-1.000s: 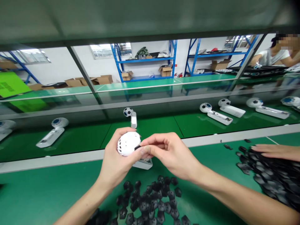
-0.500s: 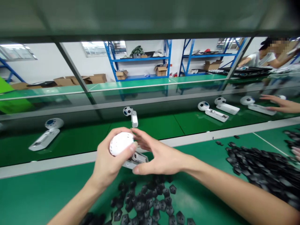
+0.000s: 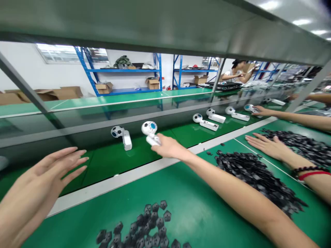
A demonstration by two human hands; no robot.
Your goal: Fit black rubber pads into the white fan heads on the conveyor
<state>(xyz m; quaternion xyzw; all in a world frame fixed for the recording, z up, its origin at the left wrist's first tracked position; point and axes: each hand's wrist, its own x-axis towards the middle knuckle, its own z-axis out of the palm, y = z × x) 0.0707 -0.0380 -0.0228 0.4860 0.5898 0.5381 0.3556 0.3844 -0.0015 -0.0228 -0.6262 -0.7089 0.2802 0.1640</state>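
My right hand grips the handle of a white device with a round soccer-ball head over the green conveyor belt. Its head shows black patches and a blue disc and points away from me. Another such device rests on the belt just left of it. On the left, my left hand hovers with nothing in it, fingers stretched out, near the belt's front edge. Several black pentagon pieces lie loosely piled on the green worktop below my right arm.
More white devices lie along the belt to the right. A co-worker's hands reach in from the right, beside a big heap of black pieces. An overhead panel and a slanted post frame the space; another person stands beyond.
My left hand has let go of the device and moved left, opening. My right hand has carried the device forward over the belt. The view has swung right.
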